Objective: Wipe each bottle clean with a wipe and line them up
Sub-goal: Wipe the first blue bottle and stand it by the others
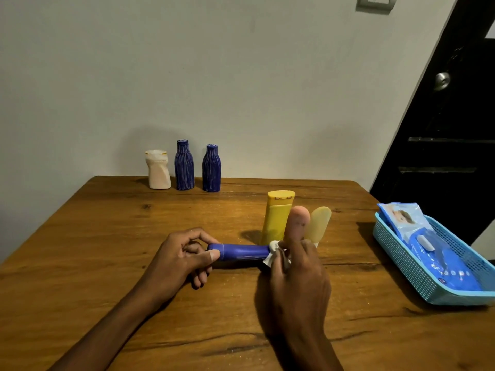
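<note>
A blue bottle [241, 252] is held sideways just above the wooden table [107, 236]. My left hand [182, 259] pinches its cap end. My right hand [297, 266] grips a white wipe [272, 253] wrapped round the bottle's other end. Behind my right hand stand a yellow bottle [277, 215], a peach bottle [297, 220] and a pale yellow bottle [318, 223]. At the table's far edge a white bottle [158, 170] and two dark blue bottles [184, 166] [211, 168] stand upright in a row.
A light blue plastic basket [417, 271] sits at the right edge of the table with a blue wipes pack [439, 253] inside. The wall is right behind the table. A dark door [450, 116] is at the right.
</note>
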